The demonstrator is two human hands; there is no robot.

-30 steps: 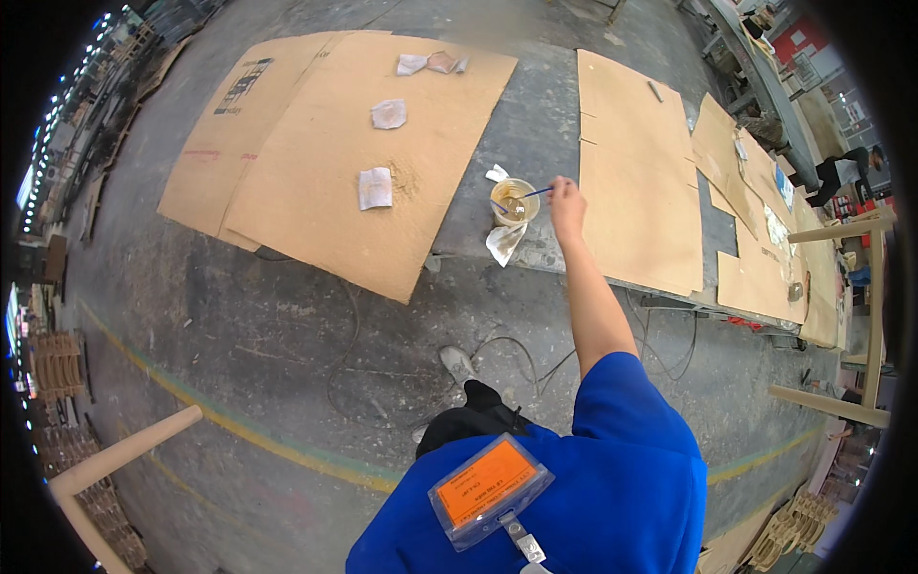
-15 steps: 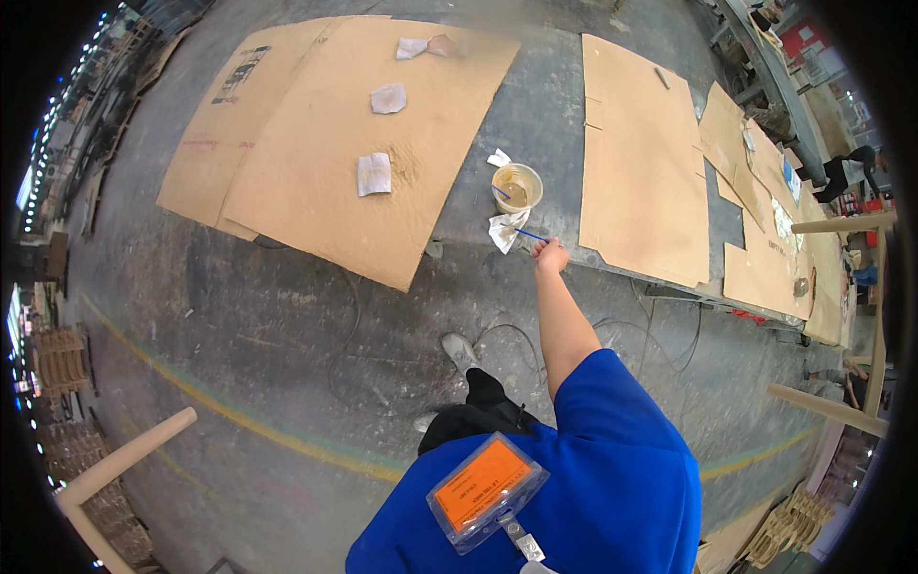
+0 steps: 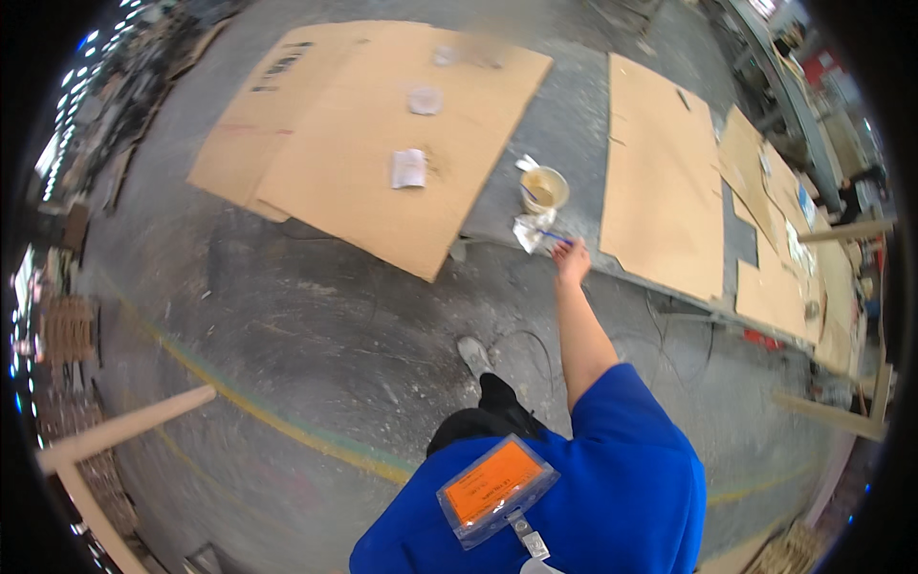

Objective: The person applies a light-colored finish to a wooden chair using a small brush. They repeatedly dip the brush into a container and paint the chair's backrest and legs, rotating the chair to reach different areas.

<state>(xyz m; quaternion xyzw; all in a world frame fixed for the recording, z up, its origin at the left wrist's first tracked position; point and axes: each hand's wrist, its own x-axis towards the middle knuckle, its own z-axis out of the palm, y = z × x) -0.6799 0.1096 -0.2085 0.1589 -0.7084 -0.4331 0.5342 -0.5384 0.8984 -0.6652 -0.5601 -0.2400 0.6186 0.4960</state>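
My right hand (image 3: 572, 260) reaches over the near edge of a grey tabletop (image 3: 581, 134), its fingers closed round a thin blue stick (image 3: 554, 235). The stick points left, its far end over a crumpled white paper or cloth (image 3: 527, 235); whether they touch I cannot tell. Just beyond that stands a pale plastic tub (image 3: 561, 195) with brownish liquid and another blue stick leaning inside. A small white scrap (image 3: 527, 163) lies behind the tub. My left hand is out of view.
Cardboard sheets cover the tabletop on the left (image 3: 344, 172) and right (image 3: 662, 182). White squares, one a folded pad (image 3: 409, 168), lie on the left cardboard. Wooden frame pieces (image 3: 134, 426) rise at lower left. Cables trail over the floor below.
The whole view has shifted, so the tables, tub and my arm appear farther right. My right hand still grips the blue stick beside the white paper.
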